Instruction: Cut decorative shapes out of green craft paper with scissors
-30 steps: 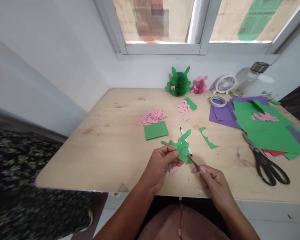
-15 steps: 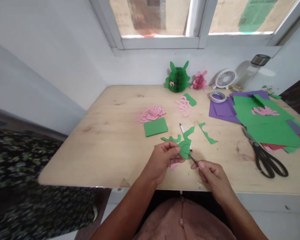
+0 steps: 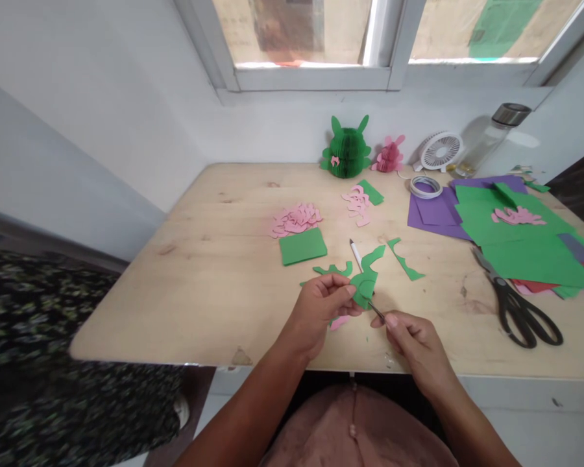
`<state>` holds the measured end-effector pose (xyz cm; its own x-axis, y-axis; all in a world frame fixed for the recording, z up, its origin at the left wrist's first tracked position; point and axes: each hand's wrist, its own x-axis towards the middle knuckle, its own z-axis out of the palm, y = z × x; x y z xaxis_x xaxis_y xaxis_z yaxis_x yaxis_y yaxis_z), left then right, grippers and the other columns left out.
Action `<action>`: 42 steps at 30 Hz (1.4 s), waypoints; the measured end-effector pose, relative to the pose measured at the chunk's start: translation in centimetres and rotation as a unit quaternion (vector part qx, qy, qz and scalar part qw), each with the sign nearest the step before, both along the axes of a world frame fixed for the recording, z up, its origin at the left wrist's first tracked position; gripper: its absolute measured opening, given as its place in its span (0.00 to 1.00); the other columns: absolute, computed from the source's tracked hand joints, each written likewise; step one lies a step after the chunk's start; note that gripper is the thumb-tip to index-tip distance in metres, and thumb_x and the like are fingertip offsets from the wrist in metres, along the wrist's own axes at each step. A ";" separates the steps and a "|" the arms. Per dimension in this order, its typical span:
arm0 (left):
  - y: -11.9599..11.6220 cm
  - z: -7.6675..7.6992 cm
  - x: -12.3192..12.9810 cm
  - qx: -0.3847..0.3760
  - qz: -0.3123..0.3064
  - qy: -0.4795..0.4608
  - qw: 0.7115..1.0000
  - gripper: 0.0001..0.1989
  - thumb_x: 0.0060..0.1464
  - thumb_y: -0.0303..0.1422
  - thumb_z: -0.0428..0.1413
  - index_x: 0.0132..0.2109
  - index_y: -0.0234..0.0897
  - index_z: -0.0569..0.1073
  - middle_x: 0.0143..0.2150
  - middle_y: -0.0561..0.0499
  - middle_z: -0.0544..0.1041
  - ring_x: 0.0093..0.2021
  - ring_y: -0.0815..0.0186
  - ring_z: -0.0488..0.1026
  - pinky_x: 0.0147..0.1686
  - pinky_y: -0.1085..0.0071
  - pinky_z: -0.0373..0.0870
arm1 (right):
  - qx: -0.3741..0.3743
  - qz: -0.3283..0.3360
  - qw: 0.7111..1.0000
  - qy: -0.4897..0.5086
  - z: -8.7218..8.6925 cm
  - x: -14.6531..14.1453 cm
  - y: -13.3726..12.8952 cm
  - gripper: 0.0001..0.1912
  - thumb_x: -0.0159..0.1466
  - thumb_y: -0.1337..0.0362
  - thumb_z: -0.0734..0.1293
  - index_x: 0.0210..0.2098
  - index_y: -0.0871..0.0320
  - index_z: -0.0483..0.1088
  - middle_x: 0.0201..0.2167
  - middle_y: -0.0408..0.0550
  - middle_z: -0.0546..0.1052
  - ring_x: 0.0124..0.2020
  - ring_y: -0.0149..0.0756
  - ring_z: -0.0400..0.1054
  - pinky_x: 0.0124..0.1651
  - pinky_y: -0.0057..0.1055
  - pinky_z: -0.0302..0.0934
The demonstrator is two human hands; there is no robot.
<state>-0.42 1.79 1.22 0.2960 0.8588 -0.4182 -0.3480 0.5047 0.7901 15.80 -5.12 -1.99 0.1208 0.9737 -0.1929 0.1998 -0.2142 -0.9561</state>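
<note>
My left hand [image 3: 325,303] pinches a green paper piece [image 3: 366,285] with a curved line drawn on it and a partly cut strip curling from its top. Small dark scissors [image 3: 377,313] are in my right hand [image 3: 413,334], their blades at the lower right edge of that paper. My fingers hide the scissors' handles. Behind the paper lies a white marker [image 3: 355,251], partly covered. Green offcuts [image 3: 338,267] lie beyond my left hand, and another green offcut [image 3: 405,261] is to the right. A pink scrap [image 3: 339,322] shows beneath my left hand.
Green card [image 3: 304,246] and pink cut-outs [image 3: 299,219] lie left of centre. Large black-handled scissors [image 3: 509,305] rest at right beside green sheets [image 3: 520,253]. Tape [image 3: 425,188], a fan [image 3: 440,151], a bottle [image 3: 489,143] and a green paper figure [image 3: 348,152] stand farther back.
The green paper in my left hand has shifted slightly right and turned a little, against the scissor blades. My right hand stays nearly in place.
</note>
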 end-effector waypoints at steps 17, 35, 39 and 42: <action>-0.4 0.7 0.4 0.027 -0.001 0.045 0.999 0.10 0.39 0.34 0.64 0.26 0.34 0.72 0.21 0.52 0.75 0.22 0.69 0.72 0.28 0.72 0.69 | 0.000 -0.012 1.000 -0.005 0.0 -0.2 -0.1 0.24 0.60 0.46 0.63 0.27 0.61 0.77 0.14 0.37 0.52 0.18 0.28 0.43 0.21 0.27 0.37; -0.9 -0.3 1.2 0.017 0.031 0.051 0.998 0.08 0.43 0.32 0.62 0.27 0.35 0.70 0.22 0.53 0.75 0.24 0.69 0.72 0.32 0.71 0.69 | 0.034 -0.037 0.998 -0.022 -0.1 -0.5 -0.1 0.18 0.60 0.52 0.64 0.24 0.58 0.77 0.20 0.45 0.74 0.25 0.37 0.65 0.28 0.28 0.57; -1.1 -0.1 1.4 0.002 0.042 0.039 0.998 0.08 0.41 0.32 0.62 0.27 0.35 0.70 0.22 0.54 0.75 0.23 0.69 0.73 0.31 0.71 0.69 | 0.034 -0.037 0.999 -0.011 -0.1 -0.5 -0.1 0.18 0.60 0.52 0.65 0.24 0.58 0.76 0.22 0.45 0.75 0.26 0.38 0.66 0.29 0.29 0.57; -1.0 0.0 1.5 -0.004 0.046 0.033 0.998 0.09 0.41 0.32 0.63 0.27 0.35 0.70 0.22 0.54 0.75 0.22 0.69 0.73 0.31 0.71 0.70 | 0.031 -0.038 0.999 -0.013 -0.2 -0.5 0.0 0.19 0.60 0.51 0.65 0.24 0.58 0.76 0.17 0.42 0.69 0.21 0.33 0.60 0.25 0.28 0.52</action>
<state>1.09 0.75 1.23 0.1874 0.8778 -0.4409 -0.3412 0.4791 0.8087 15.34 -5.12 -2.23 0.1994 0.9715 -0.1285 0.2092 -0.1703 -0.9629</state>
